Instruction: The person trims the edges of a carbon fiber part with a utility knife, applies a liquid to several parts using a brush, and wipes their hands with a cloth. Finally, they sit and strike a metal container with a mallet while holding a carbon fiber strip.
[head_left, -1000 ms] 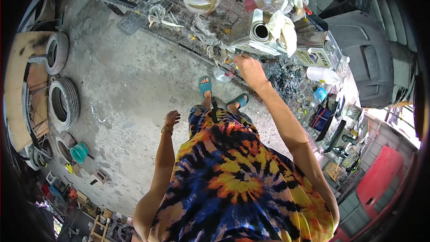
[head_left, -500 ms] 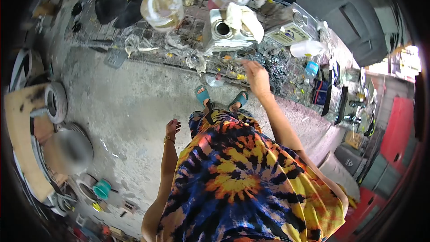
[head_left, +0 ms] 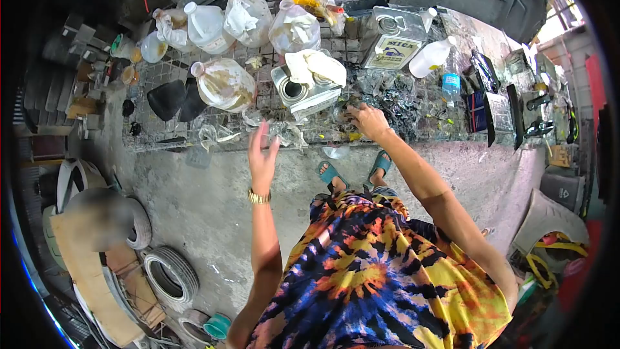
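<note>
My left hand [head_left: 261, 158], with a gold watch at the wrist, is raised before the table's front edge. Its fingers are stretched out and hold nothing. My right hand [head_left: 367, 121] is over the tabletop with its fingers curled together; what they hold, if anything, is too small to make out. Beside it lies dark crumpled plastic [head_left: 400, 106]. A metal can [head_left: 310, 98] with a round opening and a pale cloth [head_left: 314, 68] on top stands left of the right hand. Clear crumpled plastic [head_left: 284, 133] lies between my hands.
Several plastic jugs [head_left: 226, 85] stand along the table [head_left: 158, 84]. A labelled tin [head_left: 395, 42], a white bottle [head_left: 433, 57] and a blue-labelled bottle [head_left: 451, 84] are to the right. Tyres [head_left: 170, 274] and a teal bucket [head_left: 217, 326] rest on the floor at left.
My left hand has risen from beside my body to the table's front edge, its fingers extended. My right hand stays near the dark plastic. The view has shifted, showing more of the table.
</note>
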`<state>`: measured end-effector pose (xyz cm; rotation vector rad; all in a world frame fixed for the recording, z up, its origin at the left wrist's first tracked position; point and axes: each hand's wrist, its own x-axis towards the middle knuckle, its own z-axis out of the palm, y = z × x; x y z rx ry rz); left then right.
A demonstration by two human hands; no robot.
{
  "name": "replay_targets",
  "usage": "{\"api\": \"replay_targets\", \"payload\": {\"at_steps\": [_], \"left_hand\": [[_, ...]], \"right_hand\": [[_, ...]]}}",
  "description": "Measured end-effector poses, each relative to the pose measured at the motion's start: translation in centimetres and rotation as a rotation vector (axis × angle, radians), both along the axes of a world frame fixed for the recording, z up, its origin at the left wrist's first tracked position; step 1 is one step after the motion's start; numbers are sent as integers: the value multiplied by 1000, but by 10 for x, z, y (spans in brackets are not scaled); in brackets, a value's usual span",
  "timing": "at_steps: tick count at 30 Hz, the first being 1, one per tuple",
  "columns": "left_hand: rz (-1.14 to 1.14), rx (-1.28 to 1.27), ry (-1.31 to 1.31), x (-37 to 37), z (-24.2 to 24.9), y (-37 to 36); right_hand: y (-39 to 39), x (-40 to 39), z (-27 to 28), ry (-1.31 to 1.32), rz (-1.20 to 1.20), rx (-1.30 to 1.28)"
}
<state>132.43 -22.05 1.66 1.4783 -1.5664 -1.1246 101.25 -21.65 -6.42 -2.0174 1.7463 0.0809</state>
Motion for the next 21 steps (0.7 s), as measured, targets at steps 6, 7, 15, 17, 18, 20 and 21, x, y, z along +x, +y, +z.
{"api": "replay_targets", "payload": {"at_steps": [6, 7, 15, 17, 18, 20, 21], "left_hand": [[-557, -551, -582, -84, 72, -137], [-693, -532, -702, -88, 61, -154], [-687, -731, -548, -99, 89, -150], [-644, -742, -559, -117, 118, -119], [-654, -793, -501, -128, 124, -103], [-724, -721, -349, -151, 129, -64], [-762, -711, -275, -178, 130, -43]], "right_hand": [[43, -27, 67, -268, -349, -130], [64, -38, 43, -256, -317, -345], [170, -65, 57, -671, -774, -368], [145, -61, 98, -818, -761, -409], [129, -56, 115, -935, -712, -463], [107, -39, 158, -1323, -656, -434], [98, -40, 173, -1585, -640, -334]]}}
